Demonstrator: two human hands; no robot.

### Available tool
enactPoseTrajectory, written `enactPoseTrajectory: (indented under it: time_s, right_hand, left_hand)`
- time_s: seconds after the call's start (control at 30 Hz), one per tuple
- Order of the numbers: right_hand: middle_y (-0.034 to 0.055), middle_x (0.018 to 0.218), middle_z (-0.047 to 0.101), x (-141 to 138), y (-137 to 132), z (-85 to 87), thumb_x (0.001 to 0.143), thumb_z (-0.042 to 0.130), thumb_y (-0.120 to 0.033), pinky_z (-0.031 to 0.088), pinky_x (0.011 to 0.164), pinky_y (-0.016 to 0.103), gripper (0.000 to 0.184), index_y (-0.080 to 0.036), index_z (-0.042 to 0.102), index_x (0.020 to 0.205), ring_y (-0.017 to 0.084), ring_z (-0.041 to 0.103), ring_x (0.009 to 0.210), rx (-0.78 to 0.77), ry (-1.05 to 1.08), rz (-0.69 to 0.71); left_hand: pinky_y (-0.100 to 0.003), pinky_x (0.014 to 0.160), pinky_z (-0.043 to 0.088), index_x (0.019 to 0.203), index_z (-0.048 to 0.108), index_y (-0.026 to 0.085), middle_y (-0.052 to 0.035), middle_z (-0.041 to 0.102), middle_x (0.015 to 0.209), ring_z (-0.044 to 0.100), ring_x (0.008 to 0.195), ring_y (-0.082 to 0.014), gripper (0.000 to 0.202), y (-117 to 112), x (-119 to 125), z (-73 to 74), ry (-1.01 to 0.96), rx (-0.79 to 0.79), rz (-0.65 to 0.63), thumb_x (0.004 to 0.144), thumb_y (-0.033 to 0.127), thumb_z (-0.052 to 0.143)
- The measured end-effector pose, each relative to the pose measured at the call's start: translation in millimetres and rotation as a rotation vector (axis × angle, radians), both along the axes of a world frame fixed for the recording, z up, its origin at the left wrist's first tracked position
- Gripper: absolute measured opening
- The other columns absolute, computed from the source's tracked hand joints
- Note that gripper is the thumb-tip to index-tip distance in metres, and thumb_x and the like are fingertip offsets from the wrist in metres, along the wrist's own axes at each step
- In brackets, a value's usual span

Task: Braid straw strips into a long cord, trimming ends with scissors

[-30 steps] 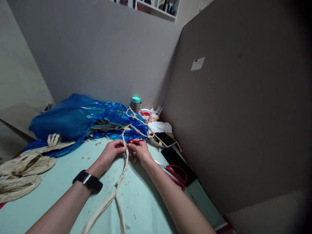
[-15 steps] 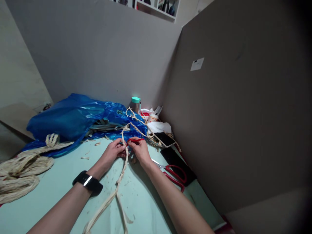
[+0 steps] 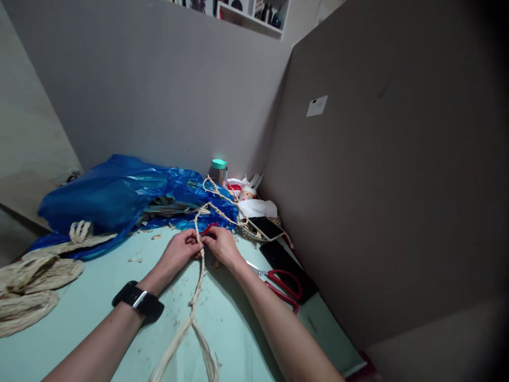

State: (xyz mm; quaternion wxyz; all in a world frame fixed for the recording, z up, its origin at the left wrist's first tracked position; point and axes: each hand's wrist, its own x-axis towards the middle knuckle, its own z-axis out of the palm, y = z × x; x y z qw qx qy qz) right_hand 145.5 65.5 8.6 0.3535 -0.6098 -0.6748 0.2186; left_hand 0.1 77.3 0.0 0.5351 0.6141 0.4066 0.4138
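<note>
A pale twisted fibre cord runs up the middle of the table and splits into two loose strands toward me. My left hand is closed on the cord from the left, thumb and fingers pinching it. From the right, my right hand meets it with fingertips pressed together at the cord. A thin, curved red piece shows just above the fingertips; its kind is unclear. Past the hands, the cord bends over and trails toward the clutter at the back.
Red-handled scissors lie right of my right forearm, beside a black flat object. Behind are a phone, a bottle with a teal lid and a blue plastic bag. Fibre bundles lie at left; grey partitions enclose the table.
The red piece stuck out rightward from my right fingers; now it curves above the fingertips. My right fingers have moved in against the cord. The loose strands near me have shifted, and the view moved slightly.
</note>
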Motion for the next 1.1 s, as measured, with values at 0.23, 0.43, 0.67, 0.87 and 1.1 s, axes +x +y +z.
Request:
enactPoseTrajectory:
  time_s: [0.23, 0.43, 0.67, 0.87, 1.1]
  right_hand:
    - [0.0052, 0.089, 0.071, -0.2, -4.8, 2.2, 0.086, 0.052, -0.012, 0.037, 0.075, 0.027, 0.022, -0.019, 0.072, 0.093, 0.021, 0.056, 0.085, 0.086, -0.194, 0.111]
    - [0.0064, 0.095, 0.064, 4.9, -8.9, -0.4, 0.084, 0.056, -0.008, 0.036, 0.083, 0.029, 0.02, -0.018, 0.071, 0.094, 0.019, 0.051, 0.089, 0.14, -0.262, 0.234]
    - [0.005, 0.097, 0.052, 3.0, -15.9, -3.5, 0.087, 0.053, -0.01, 0.036, 0.071, 0.027, 0.016, -0.019, 0.065, 0.092, 0.017, 0.049, 0.083, 0.169, -0.244, 0.166]
    - [0.0046, 0.094, 0.054, -1.3, -17.8, -7.5, 0.084, 0.048, -0.005, 0.037, 0.073, 0.028, 0.019, -0.017, 0.056, 0.097, 0.018, 0.051, 0.084, 0.182, -0.16, 0.086]
    - [0.0045, 0.087, 0.064, 0.4, -17.0, -7.0, 0.084, 0.053, -0.008, 0.038, 0.076, 0.028, 0.018, -0.019, 0.066, 0.091, 0.018, 0.056, 0.081, 0.118, -0.067, 0.116]
  left_hand:
    - [-0.026, 0.054, 0.043, 0.067, 0.058, 0.017, 0.0036, 0.058, 0.057, 0.055, 0.054, -0.0139, 0.015, 1.4, 1.2, -1.6, 0.002, 0.003, 0.027, 0.058, 0.024, 0.069]
    - [-0.024, 0.053, 0.042, 0.066, 0.058, 0.017, 0.0051, 0.056, 0.053, 0.054, 0.051, -0.0119, 0.016, 2.3, -1.7, 2.3, -0.013, -0.034, 0.056, 0.056, 0.023, 0.069]
    - [-0.023, 0.049, 0.038, 0.066, 0.059, 0.017, 0.0057, 0.054, 0.047, 0.05, 0.046, -0.0109, 0.015, 0.9, 0.1, 4.5, -0.011, -0.067, 0.044, 0.055, 0.023, 0.065]
    - [-0.022, 0.048, 0.037, 0.057, 0.054, 0.018, 0.0062, 0.05, 0.045, 0.047, 0.045, -0.0098, 0.008, 0.4, -0.5, -1.9, 0.01, -0.065, 0.082, 0.057, 0.022, 0.062]
    - [-0.022, 0.047, 0.034, 0.057, 0.054, 0.018, 0.0066, 0.047, 0.048, 0.043, 0.045, -0.0088, 0.011, -0.2, -2.4, -3.7, 0.007, -0.061, 0.082, 0.062, 0.025, 0.061]
